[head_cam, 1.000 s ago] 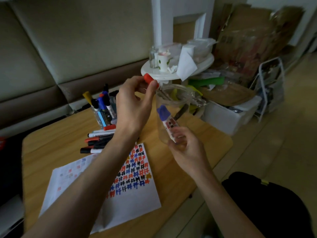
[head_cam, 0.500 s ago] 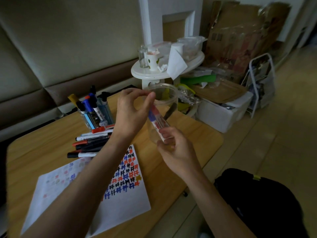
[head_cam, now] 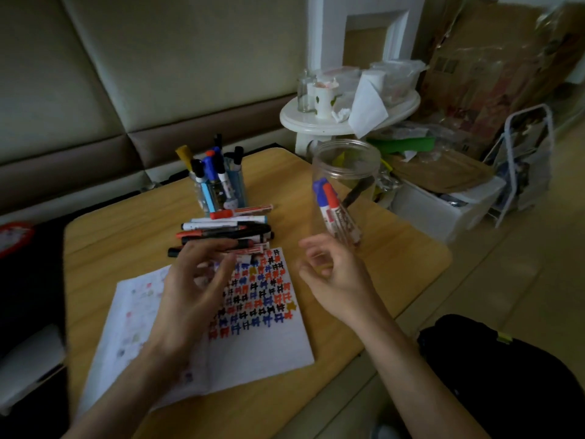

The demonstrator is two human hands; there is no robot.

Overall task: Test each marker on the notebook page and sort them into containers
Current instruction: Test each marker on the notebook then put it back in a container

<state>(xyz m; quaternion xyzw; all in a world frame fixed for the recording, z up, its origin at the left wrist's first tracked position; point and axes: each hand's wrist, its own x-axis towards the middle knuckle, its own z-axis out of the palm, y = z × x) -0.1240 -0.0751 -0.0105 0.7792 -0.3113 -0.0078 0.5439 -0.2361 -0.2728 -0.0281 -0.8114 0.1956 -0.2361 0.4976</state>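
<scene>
A clear plastic jar stands on the wooden table and holds a red-capped marker, a blue-capped marker and a dark one. A row of loose markers lies behind the notebook page, which is covered in coloured test marks. My left hand hovers over the near end of the row with fingers spread, holding nothing. My right hand hangs just in front of the jar with loosely curled fingers, empty.
A blue cup full of upright markers stands behind the loose row. A white round side table with a cup and tissues stands beyond the table. Boxes and a white bin crowd the floor at right. A black bag sits near my right arm.
Both hands let go of their markers, which now stand in the jar. My left hand dropped down toward the loose row; my right hand drew back from the jar.
</scene>
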